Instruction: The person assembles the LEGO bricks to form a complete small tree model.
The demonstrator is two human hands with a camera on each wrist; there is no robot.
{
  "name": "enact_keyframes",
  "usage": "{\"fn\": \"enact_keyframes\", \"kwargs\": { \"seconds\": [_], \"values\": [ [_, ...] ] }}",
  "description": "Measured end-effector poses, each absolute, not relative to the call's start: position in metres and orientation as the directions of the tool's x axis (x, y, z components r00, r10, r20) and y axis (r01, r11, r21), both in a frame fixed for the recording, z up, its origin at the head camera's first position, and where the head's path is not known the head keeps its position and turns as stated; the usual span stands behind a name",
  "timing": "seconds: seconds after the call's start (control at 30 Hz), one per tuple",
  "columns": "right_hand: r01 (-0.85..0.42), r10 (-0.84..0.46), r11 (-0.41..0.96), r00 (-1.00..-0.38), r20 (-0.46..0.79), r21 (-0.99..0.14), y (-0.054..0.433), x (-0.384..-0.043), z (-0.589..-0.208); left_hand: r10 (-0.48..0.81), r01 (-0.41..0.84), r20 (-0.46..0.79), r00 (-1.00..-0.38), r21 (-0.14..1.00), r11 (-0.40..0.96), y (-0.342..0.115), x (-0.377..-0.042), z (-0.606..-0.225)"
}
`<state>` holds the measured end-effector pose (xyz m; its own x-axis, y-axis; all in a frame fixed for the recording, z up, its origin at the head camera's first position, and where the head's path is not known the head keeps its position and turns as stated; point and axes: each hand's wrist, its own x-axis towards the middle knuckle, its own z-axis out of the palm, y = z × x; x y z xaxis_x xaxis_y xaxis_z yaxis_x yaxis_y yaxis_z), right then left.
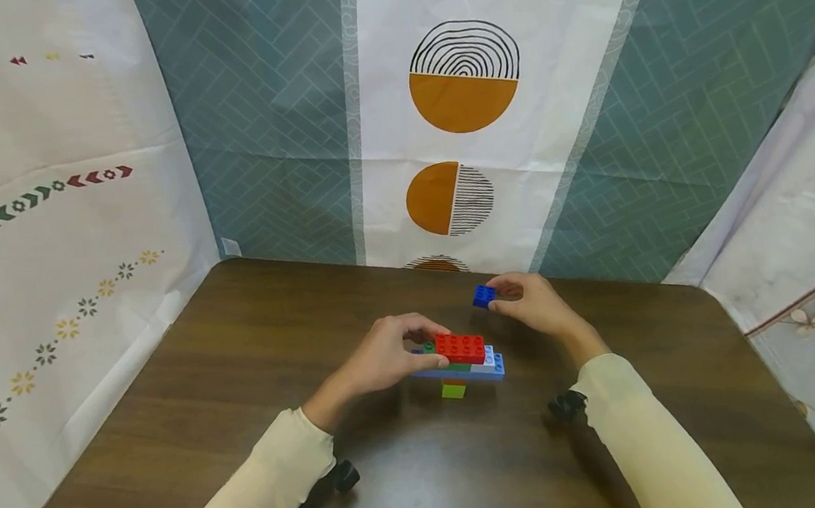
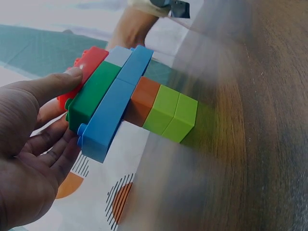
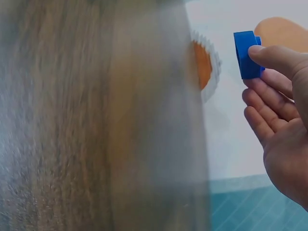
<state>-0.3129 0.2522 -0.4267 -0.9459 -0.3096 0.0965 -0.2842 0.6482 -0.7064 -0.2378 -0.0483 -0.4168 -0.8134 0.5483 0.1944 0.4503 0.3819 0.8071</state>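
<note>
My left hand [image 1: 392, 351] pinches the upper part of a toy brick structure, its thumb against the red brick [image 1: 461, 348] on top. Below the red one lie a green brick [image 2: 95, 94] and a pale, whitish brick [image 2: 118, 56], side by side on long blue bricks [image 2: 107, 118]. Under these, in the left wrist view, an orange-brown brick [image 2: 143, 100] and lime-green bricks [image 2: 166, 109] form a narrow column. Whether the column touches the table cannot be told. Farther back and to the right, my right hand [image 1: 536, 304] pinches a small dark blue brick [image 3: 246, 55], apart from the structure.
The brown wooden table [image 1: 237, 349] spreads beneath both hands. A patterned cloth [image 1: 271, 119] hangs along its back edge, with a white cloth [image 1: 37, 246] at left and another light cloth [image 1: 814, 241] at right. Dark wrist devices [image 1: 346, 476] sit under both cuffs.
</note>
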Motion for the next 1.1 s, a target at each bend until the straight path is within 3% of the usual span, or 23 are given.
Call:
{"fn": "enact_keyframes", "kwargs": {
  "seconds": [0.6,1.1],
  "values": [
    [-0.423,-0.417,0.567,-0.888,0.197,-0.707,0.232,-0.253,-0.382,0.556,0.456,0.2,-0.807,0.809,0.371,-0.049,-0.237,-0.416],
    [-0.499,-0.469,0.513,-0.845,0.259,-0.699,0.215,-0.218,-0.378,0.56,0.468,0.21,-0.802,0.803,0.369,-0.049,-0.239,-0.418]
  ]
}}
